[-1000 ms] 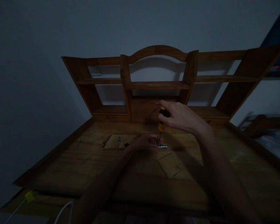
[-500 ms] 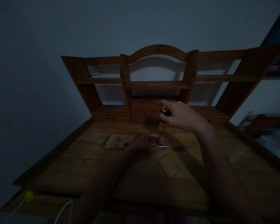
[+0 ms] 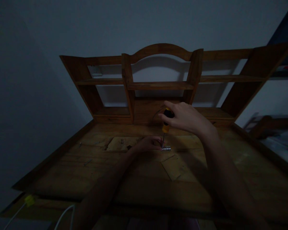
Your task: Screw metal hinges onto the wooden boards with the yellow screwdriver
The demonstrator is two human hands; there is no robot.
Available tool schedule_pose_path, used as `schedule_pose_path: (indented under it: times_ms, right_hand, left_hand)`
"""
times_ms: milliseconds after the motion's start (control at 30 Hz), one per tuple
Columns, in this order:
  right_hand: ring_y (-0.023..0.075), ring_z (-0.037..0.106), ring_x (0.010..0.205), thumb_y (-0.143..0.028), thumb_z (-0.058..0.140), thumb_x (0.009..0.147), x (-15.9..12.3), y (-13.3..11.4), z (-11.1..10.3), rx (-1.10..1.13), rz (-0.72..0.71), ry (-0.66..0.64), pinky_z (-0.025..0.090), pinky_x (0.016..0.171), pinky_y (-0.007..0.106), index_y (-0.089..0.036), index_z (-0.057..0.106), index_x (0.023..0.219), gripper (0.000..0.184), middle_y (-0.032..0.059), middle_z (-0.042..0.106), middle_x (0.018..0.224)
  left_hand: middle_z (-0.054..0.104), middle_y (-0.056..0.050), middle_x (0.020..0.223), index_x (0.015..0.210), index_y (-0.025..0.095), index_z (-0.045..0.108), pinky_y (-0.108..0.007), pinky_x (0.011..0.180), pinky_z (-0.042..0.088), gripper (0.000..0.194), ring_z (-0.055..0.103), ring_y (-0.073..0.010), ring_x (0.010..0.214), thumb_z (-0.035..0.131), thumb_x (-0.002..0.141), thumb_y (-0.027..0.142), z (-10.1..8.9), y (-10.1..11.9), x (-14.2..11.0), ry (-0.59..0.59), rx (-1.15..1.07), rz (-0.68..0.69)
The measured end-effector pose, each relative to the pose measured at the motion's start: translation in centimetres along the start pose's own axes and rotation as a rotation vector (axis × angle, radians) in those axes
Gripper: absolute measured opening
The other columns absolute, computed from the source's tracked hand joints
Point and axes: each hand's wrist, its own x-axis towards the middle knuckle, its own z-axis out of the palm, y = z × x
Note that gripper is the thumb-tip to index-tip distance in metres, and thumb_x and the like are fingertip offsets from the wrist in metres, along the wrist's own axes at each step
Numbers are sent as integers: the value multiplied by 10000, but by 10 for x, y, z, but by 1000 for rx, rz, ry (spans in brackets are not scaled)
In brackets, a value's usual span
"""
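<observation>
My right hand [image 3: 184, 116] is closed around the yellow and black handle of a screwdriver [image 3: 166, 127], its thumb reaching past the handle to the left. The shaft points almost straight down, and its tip meets the left end of a small shiny metal hinge [image 3: 166, 148] on the wooden desktop [image 3: 139, 188]. Curled at that same end, my left hand [image 3: 148, 143] pinches the hinge near the tip. Its fingertips partly hide the spot where tip and metal meet. A thin wooden board [image 3: 192, 142] lies under the hands, with a chipped left end.
A loose square wooden piece [image 3: 174, 167] lies just in front of the hinge. Several screws, one of them a standing screw [image 3: 80, 145], are on the left. Behind rises a wooden shelf unit [image 3: 160, 86]. A white cable [image 3: 64, 214] hangs at the front left edge.
My right fingers have shifted on the screwdriver handle, the thumb now further left, as if turned. The left hand stays at the hinge. The whole view has moved slightly.
</observation>
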Motion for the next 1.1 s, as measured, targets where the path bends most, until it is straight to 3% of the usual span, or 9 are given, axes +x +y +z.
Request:
schedule_pose_path:
  times_ms: [200,367,500,700,867,967,1100]
  right_hand:
    - [279,608,1184,-296,521,917,2,0,2,138,-101,-1,444,983,376,-200,547,1360,454,82,644,1330]
    - [264,653,1068,-382,494,981,3,-1,4,147,-101,14,467,917,365,-215,602,1243,329,81,712,1145]
    - [293,679,952,-511,480,975,0,-1,4,44,-25,17,484,828,384,-204,606,1197,399,98,724,1003]
    - [285,623,1152,-302,522,919,0,-1,1,115,-85,-7,453,964,384,-211,538,1361,452,87,666,1287]
    - [261,660,1060,-365,487,973,2,-1,1,162,-87,-25,470,909,365,-226,607,1222,309,78,715,1147]
    - [282,681,950,-481,478,979,2,-1,3,85,-38,-1,483,826,376,-208,619,1141,347,95,724,995]
    - [297,683,968,-454,491,959,0,-1,3,58,-26,-2,485,833,394,-216,572,1266,397,101,722,1061]
  left_hand:
    - [742,-72,1060,1091,171,721,-305,891,490,360,675,-210,1001,786,792,360,0,-2,0,3,2,10]
    - [736,-78,1109,1131,176,710,-283,811,495,388,677,-196,942,778,793,354,0,0,1,-10,2,-20]
    - [739,-70,1090,1105,177,717,-286,820,491,357,673,-197,950,776,792,340,0,2,1,11,41,-21]
    - [743,-60,1079,1084,184,719,-308,899,480,347,670,-211,1019,783,787,353,0,0,0,11,36,10]
    - [745,-58,1077,1120,181,717,-289,852,486,365,677,-197,971,773,801,349,1,-2,0,19,40,-6]
    - [739,-62,1121,1104,186,724,-297,883,481,331,672,-207,1023,766,812,335,2,-4,0,29,35,23]
    - [745,-59,1099,1088,188,723,-303,879,486,326,678,-205,1001,781,798,326,1,-4,1,18,44,8]
